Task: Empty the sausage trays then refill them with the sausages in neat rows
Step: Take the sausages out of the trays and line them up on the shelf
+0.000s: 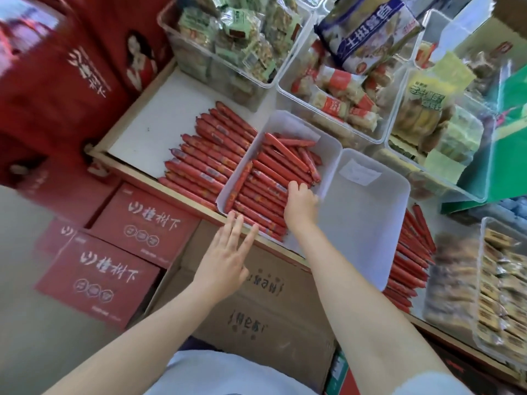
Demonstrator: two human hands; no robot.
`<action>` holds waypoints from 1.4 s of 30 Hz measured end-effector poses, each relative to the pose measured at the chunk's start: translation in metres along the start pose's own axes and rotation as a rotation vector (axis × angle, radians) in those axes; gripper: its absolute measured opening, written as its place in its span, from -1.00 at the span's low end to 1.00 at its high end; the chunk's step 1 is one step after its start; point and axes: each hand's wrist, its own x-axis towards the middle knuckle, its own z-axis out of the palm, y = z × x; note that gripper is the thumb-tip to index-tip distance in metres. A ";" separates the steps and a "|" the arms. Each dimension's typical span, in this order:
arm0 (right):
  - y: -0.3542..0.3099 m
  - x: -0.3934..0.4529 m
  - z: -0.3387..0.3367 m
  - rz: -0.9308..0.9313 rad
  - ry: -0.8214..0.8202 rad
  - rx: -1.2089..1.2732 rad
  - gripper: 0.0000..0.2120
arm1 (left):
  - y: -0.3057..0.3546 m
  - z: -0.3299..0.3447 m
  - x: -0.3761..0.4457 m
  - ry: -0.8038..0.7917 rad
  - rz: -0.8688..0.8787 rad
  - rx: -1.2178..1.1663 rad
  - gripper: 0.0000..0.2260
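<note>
A white tray point(328, 146) on the shelf holds many red sausages point(265, 192), most lying in rows and a few lying crooked at the far end. My right hand point(301, 205) reaches into this tray, its fingers curled down over sausages at the right side. My left hand point(228, 252) has straight, spread fingers, and its fingertips touch the tray's near edge. To the right of this tray stands an empty white tray point(365, 218). A pile of loose sausages point(205, 158) lies on the white shelf to the left. More sausages point(410, 252) lie to the right of the empty tray.
Clear bins of packaged snacks point(336, 89) stand behind the trays, and another snack bin point(502, 283) is at the right. Red cartons point(114, 252) and a brown cardboard box point(256, 303) sit below the shelf's wooden front edge point(137, 172).
</note>
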 end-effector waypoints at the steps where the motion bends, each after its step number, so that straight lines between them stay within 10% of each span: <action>1: -0.002 0.002 0.001 0.006 -0.006 -0.006 -0.63 | 0.001 -0.001 0.001 -0.003 0.002 0.011 -0.10; 5: -0.002 0.005 0.004 0.033 -0.047 0.179 -0.80 | 0.003 -0.003 0.004 -0.019 -0.017 0.022 -0.10; 15: 0.037 -0.037 -0.043 0.566 -0.064 2.002 -0.83 | 0.010 -0.011 0.001 -0.032 -0.064 -0.004 -0.17; 19: 0.052 -0.049 -0.054 0.616 -0.220 2.272 -0.65 | 0.024 -0.015 0.005 0.024 -0.149 -0.053 -0.29; 27: 0.152 -0.091 -0.063 0.668 -0.150 2.149 -0.72 | 0.140 -0.001 0.034 0.101 0.109 -0.155 -0.38; 35: 0.284 -0.113 -0.021 0.408 0.246 0.430 -0.67 | 0.186 0.043 0.041 -0.015 0.258 0.064 -0.42; 42: 0.299 -0.113 0.027 0.387 0.080 0.482 -0.68 | 0.186 0.044 0.043 -0.041 0.239 0.126 -0.44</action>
